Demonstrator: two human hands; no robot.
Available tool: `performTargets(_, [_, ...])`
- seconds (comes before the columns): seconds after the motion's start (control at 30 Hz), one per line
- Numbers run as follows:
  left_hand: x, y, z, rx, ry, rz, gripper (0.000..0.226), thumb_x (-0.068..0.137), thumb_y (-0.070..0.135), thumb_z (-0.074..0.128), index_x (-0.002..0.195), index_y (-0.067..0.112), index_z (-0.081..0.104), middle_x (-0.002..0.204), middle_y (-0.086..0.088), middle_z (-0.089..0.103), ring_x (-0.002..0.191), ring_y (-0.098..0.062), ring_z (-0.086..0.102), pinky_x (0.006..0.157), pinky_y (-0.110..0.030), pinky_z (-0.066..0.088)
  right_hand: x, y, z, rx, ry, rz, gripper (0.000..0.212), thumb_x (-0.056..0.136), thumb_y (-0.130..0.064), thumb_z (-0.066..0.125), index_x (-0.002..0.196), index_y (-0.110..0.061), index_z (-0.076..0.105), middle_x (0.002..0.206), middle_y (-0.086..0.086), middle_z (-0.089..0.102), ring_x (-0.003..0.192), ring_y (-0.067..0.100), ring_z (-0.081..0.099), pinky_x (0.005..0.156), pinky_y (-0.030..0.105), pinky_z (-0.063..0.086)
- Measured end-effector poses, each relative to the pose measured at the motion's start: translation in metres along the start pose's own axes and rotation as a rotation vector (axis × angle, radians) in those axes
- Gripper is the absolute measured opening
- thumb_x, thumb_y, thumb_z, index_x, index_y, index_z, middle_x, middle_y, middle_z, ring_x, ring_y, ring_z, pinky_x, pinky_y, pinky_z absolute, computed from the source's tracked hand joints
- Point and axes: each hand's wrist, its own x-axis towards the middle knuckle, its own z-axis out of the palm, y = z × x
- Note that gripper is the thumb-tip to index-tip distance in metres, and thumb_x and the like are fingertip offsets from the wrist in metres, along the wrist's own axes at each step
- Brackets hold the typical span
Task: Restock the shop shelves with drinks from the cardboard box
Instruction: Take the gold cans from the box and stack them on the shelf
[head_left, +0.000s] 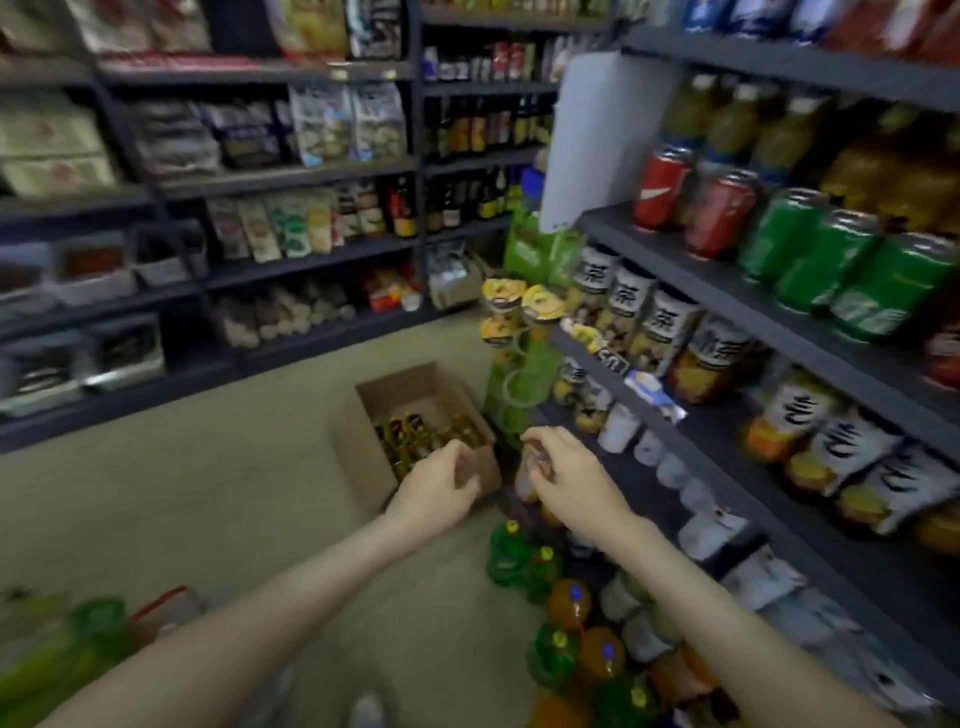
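Bottle (525, 486) first: it hangs just off the right-hand corner of the box (363, 452), low by the foot of the shelves, and the right hand (566, 478) has it from above, fingers curled round the cap and neck. From where I stand it looks like a small amber drink, though it is blurred and I couldn't say glass or plastic. If glass, it will be stiff, smooth, fairly heavy for its size, and it won't forgive a knock against the shelf edge. A hold on the neck does for lifting, but I'd take it round the body to set it down upright. The left hand (439, 491) sits at the near corner of the box with its fingers bent; whether it grips the cardboard or holds nothing I cannot tell. Inside the box more bottles (415, 436) stand packed together, so there is plenty left to shelve. The box rests on the floor (234, 493), and beside it green and orange bottles (566, 597) stand in a row. Higher up, cans (810, 249) line a shelf.
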Motion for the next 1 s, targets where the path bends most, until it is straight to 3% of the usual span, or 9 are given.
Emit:
performTargets(0.27, [0.076, -0.153, -0.084, 0.089, -0.016, -0.207, 0.032, 0.091, 0.021, 0.054, 0.121, 0.013, 0.052, 0.120, -0.007, 0.061, 0.108, -0.024, 0.059, 0.087, -0.029, 0.047, 0.148, -0.047, 0.116, 0.043, -0.216, 0.063, 0.038, 0.099, -0.024, 0.046, 0.137, -0.023, 0.042, 0.135, -0.003, 0.043, 0.117, 0.017, 0.050, 0.092, 0.034, 0.047])
performTargets(0.53, [0.142, -0.207, -0.116, 0.137, -0.017, -0.305, 0.034, 0.092, 0.023, 0.050, 0.125, 0.016, 0.047, 0.126, -0.008, 0.053, 0.109, -0.029, 0.056, 0.085, -0.033, 0.047, 0.234, -0.050, 0.156, 0.060, -0.220, 0.165, 0.036, 0.097, -0.019, 0.051, 0.132, -0.018, 0.047, 0.132, 0.005, 0.047, 0.117, 0.023, 0.052, 0.095, 0.038, 0.046])
performTargets(0.83, [0.238, -0.233, -0.080, 0.139, -0.095, -0.355, 0.038, 0.093, 0.023, 0.048, 0.131, 0.019, 0.045, 0.128, -0.010, 0.052, 0.110, -0.029, 0.056, 0.083, -0.034, 0.047, 0.290, 0.028, 0.190, 0.107, -0.258, 0.329, 0.048, 0.097, -0.018, 0.050, 0.143, -0.023, 0.036, 0.138, 0.005, 0.044, 0.122, 0.022, 0.048, 0.096, 0.037, 0.046])
performTargets(1.0, [0.325, -0.273, -0.051, 0.137, -0.138, -0.435, 0.046, 0.094, 0.017, 0.048, 0.139, 0.018, 0.040, 0.130, -0.014, 0.050, 0.117, -0.032, 0.052, 0.088, -0.034, 0.042, 0.358, 0.089, 0.228, 0.069, -0.354, 0.377, 0.057, 0.097, -0.020, 0.050, 0.148, -0.030, 0.027, 0.143, 0.003, 0.041, 0.116, 0.019, 0.053, 0.086, 0.028, 0.048])
